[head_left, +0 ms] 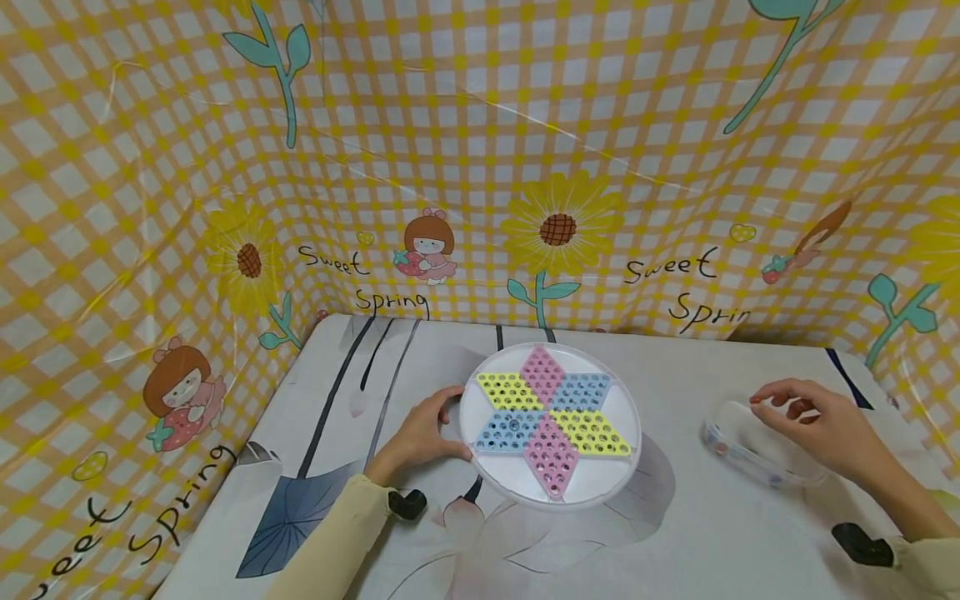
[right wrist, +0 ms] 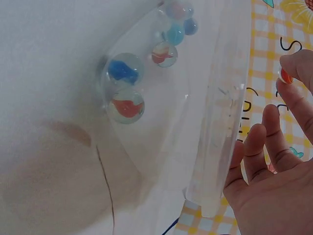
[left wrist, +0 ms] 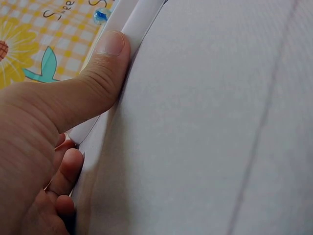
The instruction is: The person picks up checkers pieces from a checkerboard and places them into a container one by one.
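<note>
A round white Chinese checkers board (head_left: 480, 492) with pink, yellow and blue star points lies on the table. My left hand (head_left: 422, 433) holds its left side, the thumb (left wrist: 110, 58) along the rim and the fingers spread farther back. One clear marble with a blue swirl (left wrist: 101, 16) sits on the board. My right hand (head_left: 813, 421) is raised over a clear plastic box (right wrist: 220, 127). Between its thumb and forefinger it pinches a red-and-white marble (right wrist: 285, 76). Several marbles lie in the box, including a large blue-swirled one (right wrist: 125, 69) and a large red-swirled one (right wrist: 127, 105).
The table (head_left: 420, 550) wears a white cloth with leaf and stem prints. Yellow checked fabric (head_left: 465, 150) with sunflowers hangs along the back and the left side. The box stands right of the board, with a stretch of table between them.
</note>
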The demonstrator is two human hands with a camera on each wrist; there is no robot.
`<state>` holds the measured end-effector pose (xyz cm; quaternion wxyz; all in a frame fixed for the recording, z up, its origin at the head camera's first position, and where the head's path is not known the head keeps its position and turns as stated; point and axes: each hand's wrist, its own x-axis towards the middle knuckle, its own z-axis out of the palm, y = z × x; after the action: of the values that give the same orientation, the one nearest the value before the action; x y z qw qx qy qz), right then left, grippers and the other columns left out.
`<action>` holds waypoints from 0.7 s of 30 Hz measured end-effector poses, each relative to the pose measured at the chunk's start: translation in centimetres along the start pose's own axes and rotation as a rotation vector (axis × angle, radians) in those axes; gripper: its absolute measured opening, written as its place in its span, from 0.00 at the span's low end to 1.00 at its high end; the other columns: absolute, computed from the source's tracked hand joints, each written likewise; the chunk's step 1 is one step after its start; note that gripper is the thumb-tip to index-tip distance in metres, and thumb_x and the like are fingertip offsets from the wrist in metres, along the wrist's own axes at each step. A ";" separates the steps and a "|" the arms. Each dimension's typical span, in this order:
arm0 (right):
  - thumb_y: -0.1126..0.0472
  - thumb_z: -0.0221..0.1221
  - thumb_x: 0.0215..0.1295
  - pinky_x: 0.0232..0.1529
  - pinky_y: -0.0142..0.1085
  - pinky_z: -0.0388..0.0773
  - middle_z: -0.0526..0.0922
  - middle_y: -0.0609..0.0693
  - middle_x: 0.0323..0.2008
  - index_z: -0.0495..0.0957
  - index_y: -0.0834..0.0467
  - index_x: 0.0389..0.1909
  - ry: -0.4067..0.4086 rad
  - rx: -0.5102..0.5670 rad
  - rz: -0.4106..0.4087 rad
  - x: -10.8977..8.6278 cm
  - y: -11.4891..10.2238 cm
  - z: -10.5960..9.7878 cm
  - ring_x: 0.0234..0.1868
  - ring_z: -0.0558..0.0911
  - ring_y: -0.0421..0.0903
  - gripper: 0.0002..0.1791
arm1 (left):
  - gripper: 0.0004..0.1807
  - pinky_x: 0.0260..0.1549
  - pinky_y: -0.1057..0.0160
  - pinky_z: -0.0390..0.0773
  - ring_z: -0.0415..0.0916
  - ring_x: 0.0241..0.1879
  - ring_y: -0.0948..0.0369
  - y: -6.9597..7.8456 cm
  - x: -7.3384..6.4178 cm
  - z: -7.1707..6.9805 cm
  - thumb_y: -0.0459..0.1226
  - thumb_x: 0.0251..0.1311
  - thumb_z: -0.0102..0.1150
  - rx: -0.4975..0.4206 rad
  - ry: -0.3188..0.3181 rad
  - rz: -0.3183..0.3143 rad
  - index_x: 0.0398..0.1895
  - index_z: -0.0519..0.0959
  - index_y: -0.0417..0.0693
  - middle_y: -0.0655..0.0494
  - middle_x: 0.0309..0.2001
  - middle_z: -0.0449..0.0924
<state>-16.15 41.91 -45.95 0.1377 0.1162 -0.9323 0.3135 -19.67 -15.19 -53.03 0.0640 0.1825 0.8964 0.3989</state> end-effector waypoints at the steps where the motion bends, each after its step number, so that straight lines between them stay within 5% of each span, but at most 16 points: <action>1: 0.61 0.72 0.63 0.29 0.25 0.68 0.80 0.37 0.35 0.86 0.51 0.43 -0.004 -0.004 0.006 0.0 0.1 0.0 0.34 0.74 0.29 0.09 | 0.58 0.38 0.61 0.66 0.66 0.38 0.59 0.1 0.0 0.0 0.47 0.39 0.87 -0.002 -0.001 -0.001 0.76 0.65 0.50 0.55 0.38 0.69; 21: 0.57 0.70 0.65 0.28 0.31 0.69 0.81 0.51 0.38 0.85 0.51 0.43 -0.077 -0.063 0.038 0.7 0.1 1.0 0.32 0.74 0.32 0.08 | 0.58 0.38 0.61 0.66 0.65 0.38 0.59 0.5 -0.1 -0.2 0.45 0.39 0.87 0.009 0.000 -0.009 0.76 0.65 0.48 0.55 0.38 0.70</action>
<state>-17.05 41.32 -46.54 0.0992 0.1059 -0.9485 0.2818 -19.45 -15.04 -52.57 0.0650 0.1789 0.8988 0.3948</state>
